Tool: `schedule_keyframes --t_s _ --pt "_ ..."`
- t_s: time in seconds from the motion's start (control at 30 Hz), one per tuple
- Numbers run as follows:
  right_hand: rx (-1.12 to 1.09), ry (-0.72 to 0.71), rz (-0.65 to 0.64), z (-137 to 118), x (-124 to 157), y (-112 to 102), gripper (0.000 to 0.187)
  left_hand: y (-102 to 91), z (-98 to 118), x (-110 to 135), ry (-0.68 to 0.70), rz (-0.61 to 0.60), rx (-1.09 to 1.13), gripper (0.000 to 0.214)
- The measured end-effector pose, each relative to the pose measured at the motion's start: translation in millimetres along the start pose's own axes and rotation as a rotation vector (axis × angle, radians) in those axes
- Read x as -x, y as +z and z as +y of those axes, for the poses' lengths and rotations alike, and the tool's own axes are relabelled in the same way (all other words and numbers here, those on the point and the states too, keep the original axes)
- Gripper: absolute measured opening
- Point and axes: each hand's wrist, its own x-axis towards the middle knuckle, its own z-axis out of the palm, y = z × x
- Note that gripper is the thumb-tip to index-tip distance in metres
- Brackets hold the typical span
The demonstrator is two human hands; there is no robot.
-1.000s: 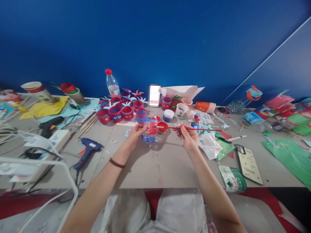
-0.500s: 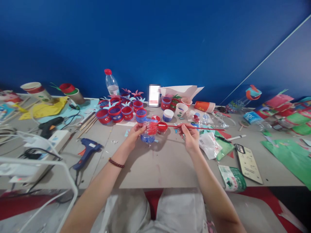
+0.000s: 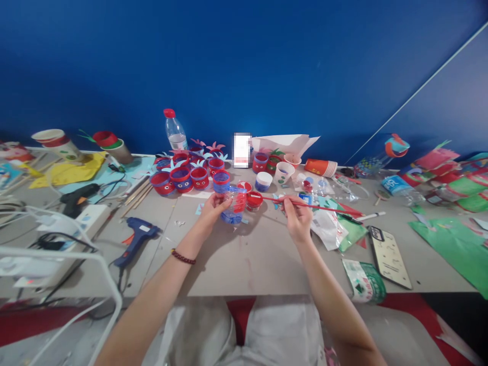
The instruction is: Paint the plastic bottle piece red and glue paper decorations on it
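Observation:
My left hand [image 3: 212, 209] is wrapped round a cut clear plastic bottle base [image 3: 233, 204] painted blue at the bottom and red on one side, held just above the grey table [image 3: 247, 254]. My right hand [image 3: 297, 216] pinches a long red-handled paintbrush [image 3: 305, 206]. The brush tip reaches left into a small pot of red paint [image 3: 253, 200] standing beside the bottle base.
Several finished red-and-blue painted cups [image 3: 190, 175] stand behind, with a water bottle [image 3: 174, 129]. A blue glue gun [image 3: 138, 231] and a black glue gun [image 3: 78, 195] lie left. Paper cups [image 3: 284, 173], plastic packets [image 3: 328, 226], a phone [image 3: 389, 256] and green paper [image 3: 453, 244] lie right.
My right hand has shifted slightly, tilting the brush so its tip sits at the red paint pot. My left hand keeps the bottle base almost still.

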Motion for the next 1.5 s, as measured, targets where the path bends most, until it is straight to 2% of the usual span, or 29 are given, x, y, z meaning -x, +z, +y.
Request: schedule_keyframes --t_s 0.37,0.47,0.57,0.8,0.97,1.27,1.5 --pt "0.103 -0.267 -0.140 -14.9 15.9 8.6 0.019 3.9 0.7 0.4 0.065 0.135 -0.203 0.052" --pt "0.052 -0.252 -0.176 -16.7 17.9 9.5 0.019 3.3 -0.7 0.7 0.085 0.150 -0.230 0.051" --pt "-0.015 -0.158 -0.186 -16.6 18.7 9.6 0.018 3.3 -2.3 -0.1 0.087 0.150 -0.226 0.048" --pt "-0.097 -0.053 -0.167 -22.3 13.4 13.7 0.018 1.8 -3.0 -1.2 0.070 0.079 -0.136 0.045" --pt "-0.075 0.003 -0.102 -22.7 9.6 12.3 0.022 0.3 -1.7 -0.7 0.070 0.020 -0.054 0.043" --pt "-0.030 -0.025 0.002 -14.5 3.4 3.8 0.019 3.6 11.2 7.8 -0.052 -0.185 0.155 0.045" --pt "0.063 -0.105 -0.028 -13.9 10.7 6.9 0.018 4.0 12.1 9.0 -0.062 -0.211 0.146 0.046"
